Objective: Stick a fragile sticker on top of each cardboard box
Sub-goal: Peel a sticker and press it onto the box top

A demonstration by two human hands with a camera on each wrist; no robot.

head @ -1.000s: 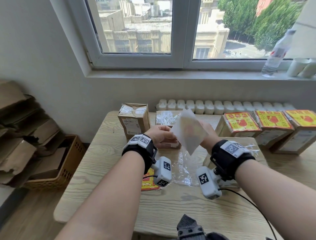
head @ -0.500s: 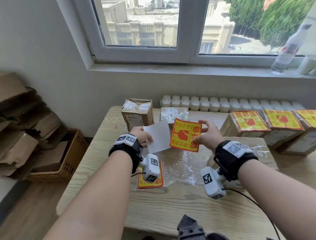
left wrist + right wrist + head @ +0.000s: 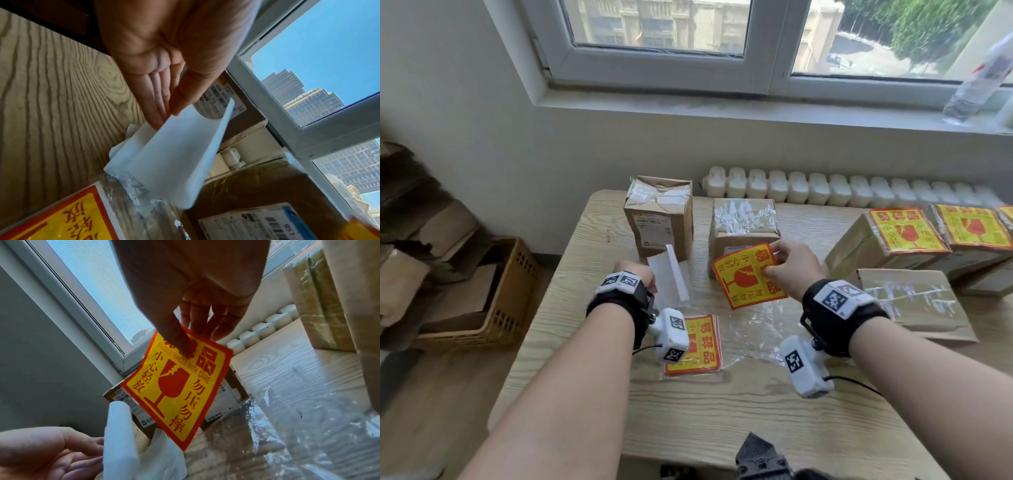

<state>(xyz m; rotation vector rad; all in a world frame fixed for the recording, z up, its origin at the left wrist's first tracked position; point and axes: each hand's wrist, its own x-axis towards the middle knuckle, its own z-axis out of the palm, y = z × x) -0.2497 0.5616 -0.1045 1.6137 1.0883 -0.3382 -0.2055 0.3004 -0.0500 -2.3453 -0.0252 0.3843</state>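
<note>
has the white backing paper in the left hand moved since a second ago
Yes. The white backing paper in the left hand was up against the sticker before the middle box; now it is lower and leftward, near the left box.

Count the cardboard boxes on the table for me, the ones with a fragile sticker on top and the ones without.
Stickered boxes: 3, the last cut off by the edge of the head view
Bare boxes: 3
Total: 6
</note>
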